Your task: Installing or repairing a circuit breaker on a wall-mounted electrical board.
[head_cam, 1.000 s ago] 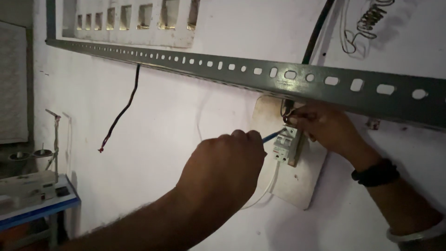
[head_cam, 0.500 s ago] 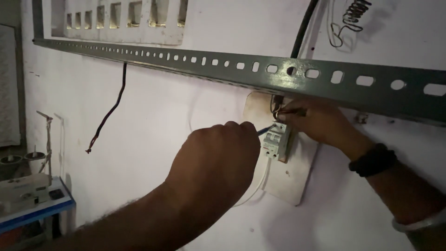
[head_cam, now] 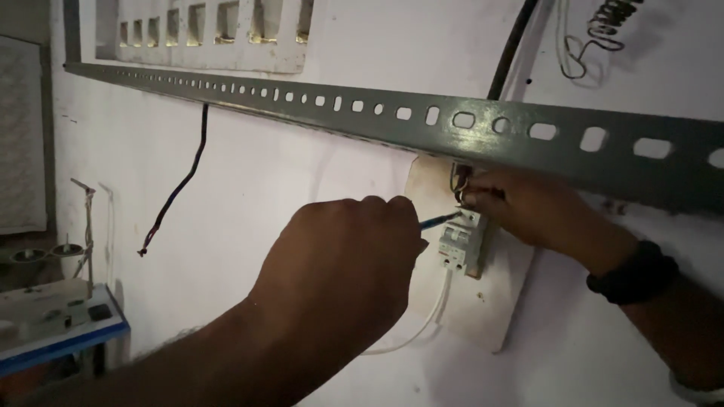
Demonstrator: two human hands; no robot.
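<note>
**Head view: two hands at a small wall-mounted breaker**

Head view, the only one. The left hand [head_cam: 343, 260] comes up from the lower left with its back to the camera, fingers curled into a closed fist around a thin tool with a blue shaft [head_cam: 439, 220]. Only the short tip end of that tool shows, and it reaches to the upper left edge of the white breaker [head_cam: 461, 241]. The right hand [head_cam: 528, 207] comes in from the right and rests at the top of the breaker, its fingers bent and pinched together around the dark wires [head_cam: 457, 181] that enter there. How firmly it grips them is hard to make out.

The breaker sits on a pale backing board [head_cam: 490, 301] fixed to the wall. A slotted grey metal rail [head_cam: 528, 136] runs just above the breaker and hides the top of the wires. A white cable [head_cam: 434, 316] loops down from under the breaker. A black band [head_cam: 632, 273] circles the right wrist. Well to the left of the breaker a loose dark wire [head_cam: 185, 185] hangs from the rail.

The left fist hides the tool's handle. The scene is dim, so the breaker's terminals cannot be read.
</note>
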